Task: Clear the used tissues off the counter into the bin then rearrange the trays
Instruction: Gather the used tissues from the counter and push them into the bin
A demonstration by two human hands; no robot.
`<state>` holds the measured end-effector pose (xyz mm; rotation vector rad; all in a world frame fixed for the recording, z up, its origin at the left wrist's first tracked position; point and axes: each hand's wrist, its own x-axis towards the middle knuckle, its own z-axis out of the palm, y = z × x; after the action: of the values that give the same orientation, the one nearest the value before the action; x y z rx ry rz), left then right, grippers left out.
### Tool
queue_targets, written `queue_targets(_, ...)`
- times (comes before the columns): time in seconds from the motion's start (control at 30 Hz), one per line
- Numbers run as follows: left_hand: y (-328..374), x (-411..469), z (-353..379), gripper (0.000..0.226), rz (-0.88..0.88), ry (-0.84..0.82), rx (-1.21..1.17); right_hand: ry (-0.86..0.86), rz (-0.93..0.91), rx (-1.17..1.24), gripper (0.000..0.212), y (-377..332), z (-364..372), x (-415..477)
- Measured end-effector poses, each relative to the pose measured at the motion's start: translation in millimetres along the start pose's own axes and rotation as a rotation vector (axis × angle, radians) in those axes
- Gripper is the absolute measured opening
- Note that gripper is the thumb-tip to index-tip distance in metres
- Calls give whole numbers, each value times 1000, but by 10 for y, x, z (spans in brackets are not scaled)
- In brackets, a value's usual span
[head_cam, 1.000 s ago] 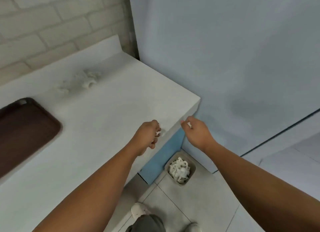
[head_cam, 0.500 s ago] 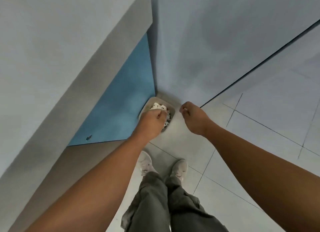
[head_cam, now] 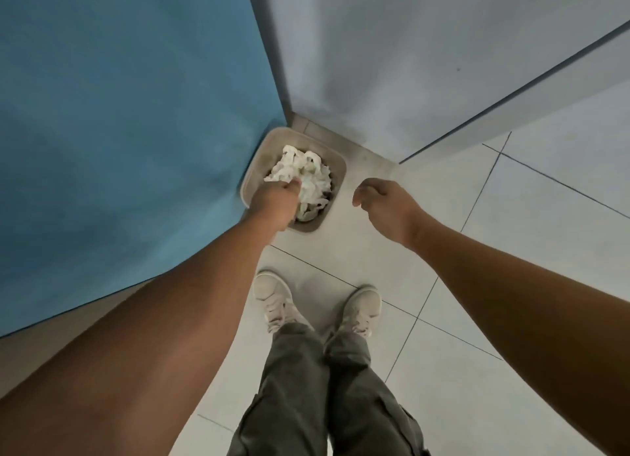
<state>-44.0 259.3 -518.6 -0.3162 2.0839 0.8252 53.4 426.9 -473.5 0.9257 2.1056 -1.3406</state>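
Below, crumpled white tissues (head_cam: 306, 169) in beige bin (head_cam: 300, 136); left fingers' (head_cam: 292, 184) grip unclear, right fingers (head_cam: 367, 187) loose.

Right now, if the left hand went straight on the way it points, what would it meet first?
The left hand would meet the tissues heaped in the bin; it may touch them already, depth unclear.

Left hand (head_cam: 272, 201) over a beige square plastic bin (head_cam: 303, 136) heaped with crumpled white tissues (head_cam: 306, 171).
The bin stands on the pale tiled floor (head_cam: 511, 251) against a blue cabinet panel (head_cam: 119, 114). The left hand's curled fingers touch the heap; any grip is hidden. The right hand (head_cam: 381, 205) hangs loosely curled and empty just beside the bin.
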Motion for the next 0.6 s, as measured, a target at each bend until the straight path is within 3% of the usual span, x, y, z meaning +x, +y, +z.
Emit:
queue_targets(0.2,100,494,468,16,-164,-97,-298,124,-32,-86,34,386,72,286)
queue_targets(0.33,209,628,666,21,-224,-162,-533,151,1,-29,31,604,152,352)
queue_targets(0.5,145,744,506,40,-76,13,-316,97,21,-10,24,588,291,377)
queue_targets(0.6,-40,843,292,34,-30,40,-234,48,-18,14,26,416,447,486)
